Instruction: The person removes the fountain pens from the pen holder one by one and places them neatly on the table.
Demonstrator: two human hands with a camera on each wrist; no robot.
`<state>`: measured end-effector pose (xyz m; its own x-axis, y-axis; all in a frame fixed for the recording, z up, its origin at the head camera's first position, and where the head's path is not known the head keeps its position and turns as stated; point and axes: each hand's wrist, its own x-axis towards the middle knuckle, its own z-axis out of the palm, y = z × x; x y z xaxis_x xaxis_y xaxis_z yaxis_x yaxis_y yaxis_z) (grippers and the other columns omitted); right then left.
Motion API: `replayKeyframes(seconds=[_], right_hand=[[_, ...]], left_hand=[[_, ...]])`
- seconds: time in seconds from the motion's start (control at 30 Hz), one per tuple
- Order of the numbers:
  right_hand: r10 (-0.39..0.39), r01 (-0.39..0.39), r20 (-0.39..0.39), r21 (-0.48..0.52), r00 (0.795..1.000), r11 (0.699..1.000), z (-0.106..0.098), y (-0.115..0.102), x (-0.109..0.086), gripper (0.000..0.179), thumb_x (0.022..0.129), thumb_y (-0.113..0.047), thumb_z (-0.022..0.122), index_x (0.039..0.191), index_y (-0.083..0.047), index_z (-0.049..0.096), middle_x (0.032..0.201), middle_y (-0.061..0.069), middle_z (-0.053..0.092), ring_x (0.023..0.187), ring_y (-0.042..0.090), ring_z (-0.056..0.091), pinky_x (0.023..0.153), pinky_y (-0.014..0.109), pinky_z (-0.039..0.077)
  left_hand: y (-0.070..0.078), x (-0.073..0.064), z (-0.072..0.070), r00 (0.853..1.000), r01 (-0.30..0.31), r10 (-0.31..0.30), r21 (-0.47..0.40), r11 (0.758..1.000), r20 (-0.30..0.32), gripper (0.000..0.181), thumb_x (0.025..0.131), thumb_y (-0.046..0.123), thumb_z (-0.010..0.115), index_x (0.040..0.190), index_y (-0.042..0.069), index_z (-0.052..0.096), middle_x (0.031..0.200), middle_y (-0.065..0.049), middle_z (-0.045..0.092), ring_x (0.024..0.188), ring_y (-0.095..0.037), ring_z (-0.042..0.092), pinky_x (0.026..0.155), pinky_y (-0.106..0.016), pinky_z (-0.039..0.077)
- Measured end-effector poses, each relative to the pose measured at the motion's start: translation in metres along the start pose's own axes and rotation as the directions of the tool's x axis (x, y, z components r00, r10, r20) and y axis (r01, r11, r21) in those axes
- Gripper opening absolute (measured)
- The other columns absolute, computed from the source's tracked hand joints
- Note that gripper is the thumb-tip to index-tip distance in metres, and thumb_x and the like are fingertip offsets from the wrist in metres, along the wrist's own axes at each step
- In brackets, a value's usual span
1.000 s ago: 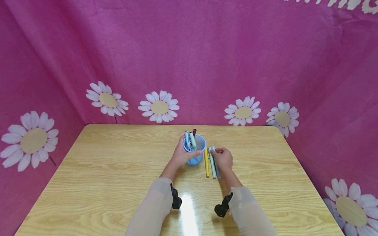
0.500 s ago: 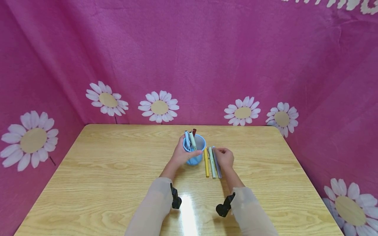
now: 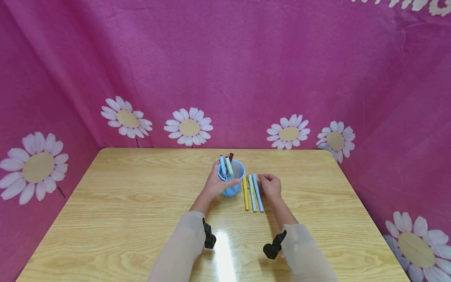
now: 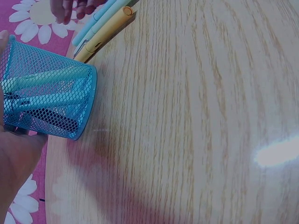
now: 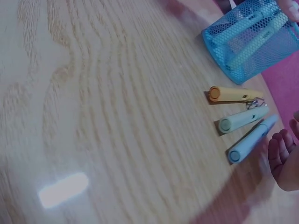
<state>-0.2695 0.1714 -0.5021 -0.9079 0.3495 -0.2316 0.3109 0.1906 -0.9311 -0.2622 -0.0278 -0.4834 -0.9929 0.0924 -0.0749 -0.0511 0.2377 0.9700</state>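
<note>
My left hand point(image 3: 215, 185) grips a blue mesh pen cup point(image 3: 233, 191) around its side, thumb toward me. Inside the cup lean a light blue pen point(image 3: 223, 167), a pale green pen point(image 3: 230, 167) and a dark red pen point(image 3: 231, 156). Just right of the cup, a yellow pen point(image 3: 246, 196), a mint green pen point(image 3: 252, 196) and a blue pen point(image 3: 258, 195) lie side by side on the table. Beside the blue pen is my right hand point(image 3: 272, 187), its fingers loosely curled with nothing held, as the right wrist view also shows.
The wooden table point(image 3: 141, 196) carries a bright light reflection near its front. A pink curtain point(image 3: 225, 78) with white daisies hangs along the back and both sides. A black wrist camera sits at each sleeve cuff.
My right hand has let go of the blue pen and moved slightly right, away from it. That pen's upper end now shows in full. The left hand and cup stay in place.
</note>
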Motion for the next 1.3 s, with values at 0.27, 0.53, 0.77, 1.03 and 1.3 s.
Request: replayKeyframes(seconds=[0.27,0.53,0.77,1.03,1.3], right_hand=[[-0.104,0.104,0.039,-0.017,0.994,0.994,-0.006,-0.019,-0.003,0.028,0.090,-0.023,0.059,0.106,0.000,0.063,0.082,0.002,0.056,0.068,0.015,0.055,0.061,0.026,0.048],[-0.228,0.234,0.076,-0.094,0.971,0.968,-0.004,-0.043,-0.011,0.030,0.089,-0.027,0.061,0.108,-0.004,0.064,0.092,0.007,0.059,0.070,0.008,0.052,0.062,0.021,0.048],[-0.344,0.352,0.080,-0.118,0.936,0.929,0.006,-0.058,-0.020,0.029,0.086,-0.021,0.066,0.108,-0.003,0.065,0.093,0.013,0.062,0.079,0.013,0.054,0.062,0.017,0.043],[-0.426,0.440,0.129,-0.112,0.896,0.891,0.019,-0.068,-0.030,0.029,0.082,-0.015,0.068,0.108,-0.002,0.065,0.093,0.017,0.064,0.082,0.022,0.059,0.063,0.019,0.046],[-0.481,0.499,0.161,-0.099,0.862,0.861,0.029,-0.075,-0.038,0.032,0.081,-0.012,0.071,0.110,0.000,0.064,0.092,0.017,0.063,0.080,0.023,0.059,0.062,0.020,0.047]], left_hand=[[0.001,0.000,0.000,1.000,0.009,-0.009,0.007,1.000,0.007,0.103,0.068,0.038,0.083,0.148,0.024,0.019,0.145,-0.005,0.039,0.134,-0.024,0.037,0.110,-0.046,0.031],[0.000,0.001,0.000,1.000,0.005,-0.006,0.019,1.000,0.008,0.104,0.069,0.037,0.083,0.148,0.023,0.018,0.147,-0.006,0.036,0.135,-0.025,0.035,0.110,-0.047,0.031],[0.000,0.000,0.000,1.000,-0.013,0.013,-0.002,1.000,0.007,0.102,0.068,0.034,0.083,0.147,0.022,0.020,0.145,-0.007,0.039,0.133,-0.026,0.038,0.109,-0.047,0.033],[0.000,0.000,0.001,0.999,-0.041,0.041,-0.036,0.999,0.006,0.099,0.069,0.028,0.084,0.147,0.020,0.022,0.141,-0.009,0.043,0.128,-0.026,0.042,0.108,-0.044,0.034],[0.001,0.000,0.001,0.999,-0.044,0.044,-0.044,0.998,0.010,0.097,0.071,0.026,0.083,0.146,0.021,0.022,0.139,-0.008,0.044,0.125,-0.026,0.044,0.107,-0.043,0.036]])
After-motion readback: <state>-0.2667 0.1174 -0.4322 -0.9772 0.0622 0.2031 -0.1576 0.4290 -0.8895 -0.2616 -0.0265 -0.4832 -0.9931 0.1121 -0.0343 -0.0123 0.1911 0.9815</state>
